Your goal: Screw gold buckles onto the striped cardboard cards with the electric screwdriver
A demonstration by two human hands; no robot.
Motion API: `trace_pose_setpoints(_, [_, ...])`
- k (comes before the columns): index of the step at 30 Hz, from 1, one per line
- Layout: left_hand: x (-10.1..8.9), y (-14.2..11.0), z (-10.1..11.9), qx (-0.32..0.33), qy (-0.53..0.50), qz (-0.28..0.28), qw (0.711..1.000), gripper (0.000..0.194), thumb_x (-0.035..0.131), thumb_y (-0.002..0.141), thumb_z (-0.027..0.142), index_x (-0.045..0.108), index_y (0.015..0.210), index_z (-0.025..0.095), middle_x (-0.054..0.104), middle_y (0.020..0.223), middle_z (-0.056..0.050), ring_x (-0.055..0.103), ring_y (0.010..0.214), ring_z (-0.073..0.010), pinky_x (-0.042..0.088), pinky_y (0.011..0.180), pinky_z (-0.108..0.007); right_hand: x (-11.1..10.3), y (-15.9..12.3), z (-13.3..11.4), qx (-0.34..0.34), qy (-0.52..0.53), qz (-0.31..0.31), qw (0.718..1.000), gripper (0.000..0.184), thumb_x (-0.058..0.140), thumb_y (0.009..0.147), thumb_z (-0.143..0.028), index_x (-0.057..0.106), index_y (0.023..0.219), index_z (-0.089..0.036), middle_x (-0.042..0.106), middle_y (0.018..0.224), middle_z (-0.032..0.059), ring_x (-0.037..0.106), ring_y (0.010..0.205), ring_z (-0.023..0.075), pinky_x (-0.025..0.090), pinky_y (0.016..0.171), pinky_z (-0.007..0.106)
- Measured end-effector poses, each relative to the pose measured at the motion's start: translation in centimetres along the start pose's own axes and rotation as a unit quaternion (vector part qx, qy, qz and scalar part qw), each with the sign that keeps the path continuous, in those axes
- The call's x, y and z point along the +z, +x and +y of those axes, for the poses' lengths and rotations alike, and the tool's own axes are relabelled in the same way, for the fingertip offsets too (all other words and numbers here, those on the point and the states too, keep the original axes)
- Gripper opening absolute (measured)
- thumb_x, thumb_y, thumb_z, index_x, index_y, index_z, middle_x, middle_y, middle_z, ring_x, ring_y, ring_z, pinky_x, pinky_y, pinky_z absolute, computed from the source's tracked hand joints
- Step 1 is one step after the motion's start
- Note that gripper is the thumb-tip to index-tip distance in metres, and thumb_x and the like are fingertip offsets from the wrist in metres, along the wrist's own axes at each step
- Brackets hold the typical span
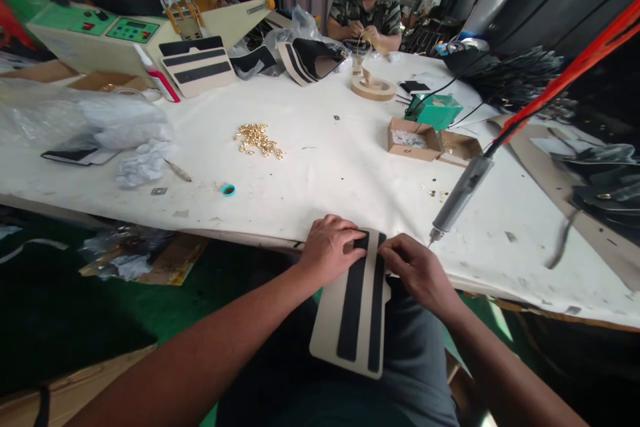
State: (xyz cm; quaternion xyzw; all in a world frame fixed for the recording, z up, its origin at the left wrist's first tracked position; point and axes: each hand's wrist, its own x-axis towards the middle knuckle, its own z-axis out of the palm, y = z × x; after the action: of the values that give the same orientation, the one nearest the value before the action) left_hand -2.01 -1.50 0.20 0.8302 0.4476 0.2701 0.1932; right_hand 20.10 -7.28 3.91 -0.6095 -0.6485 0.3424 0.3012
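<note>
A flat beige panel [327, 320] with two long black strips lies across my lap, its far end at the table edge. My left hand [330, 250] grips the panel near that end, thumb and forefinger resting over one black strip. At the panel's right edge, my right hand [413, 270] has its fingertips pinched together against the other black strip. Whatever may be between those fingertips is too small or hidden to make out. Just right of this hand hangs a grey electric screwdriver [463, 197], tip down.
Gold metal clasps [257, 140] are piled on the white table [310, 187]. Small cardboard boxes [413, 140] hold little parts, beside a green box [435, 110]. A tape roll [373, 87], a blue ring [229, 190] and an awl [179, 171] lie around. A co-worker [367, 13] sits opposite.
</note>
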Motion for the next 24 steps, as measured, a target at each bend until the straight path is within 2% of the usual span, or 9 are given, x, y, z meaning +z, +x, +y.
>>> trace_pose_setpoints(3, [0.2,-0.1,-0.2,0.003,0.008,-0.004,1.0,0.03,0.087,0.087,0.036,0.081,0.116,0.031,0.078,0.126,-0.001,0.062,0.121,-0.0286,0.048,0.101,-0.049,1.9,2.5,-0.6,-0.03,-0.025,-0.017,0.999,0.025,0.06,0.1,-0.045,0.071,0.091,-0.026,0.071,0.09,0.003,0.067,0.086,0.0226,0.052,0.081,0.034])
trace_pose_setpoints(6, [0.3,-0.2,-0.4,0.008,0.007,-0.003,1.0,0.029,0.086,0.088,0.038,0.081,0.116,0.031,0.078,0.125,-0.001,0.062,0.12,-0.0283,0.048,0.099,-0.048,2.2,3.6,-0.1,-0.047,-0.051,-0.035,0.997,0.022,0.06,0.1,-0.042,0.072,0.093,-0.026,0.072,0.093,0.0034,0.068,0.091,0.0235,0.051,0.084,0.035])
trace_pose_setpoints(10, [0.3,-0.3,-0.5,0.009,0.002,0.0,1.0,0.027,0.084,0.089,0.037,0.08,0.115,0.031,0.078,0.123,-0.001,0.061,0.119,-0.028,0.047,0.099,-0.048,2.2,3.5,0.3,-0.052,-0.064,-0.047,0.995,0.021,0.059,0.101,-0.039,0.072,0.091,-0.026,0.07,0.094,0.003,0.067,0.089,0.0229,0.05,0.082,0.035])
trace_pose_setpoints(19, [0.3,-0.2,-0.5,0.006,-0.002,-0.007,1.0,0.026,0.084,0.09,0.037,0.08,0.115,0.03,0.077,0.125,-0.002,0.06,0.121,-0.0286,0.047,0.101,-0.05,2.5,3.4,0.5,-0.054,-0.056,-0.031,0.996,0.017,0.062,0.099,-0.037,0.073,0.091,-0.027,0.071,0.094,0.0034,0.068,0.088,0.0229,0.052,0.081,0.035])
trace_pose_setpoints(24, [0.3,-0.2,-0.5,0.006,-0.004,-0.006,1.0,0.027,0.084,0.09,0.037,0.08,0.116,0.031,0.077,0.124,-0.002,0.061,0.12,-0.0286,0.047,0.1,-0.05,2.5,3.7,0.1,0.01,-0.04,-0.026,0.999,0.017,0.068,0.092,-0.042,0.073,0.088,-0.026,0.073,0.085,0.0016,0.067,0.08,0.022,0.05,0.075,0.034])
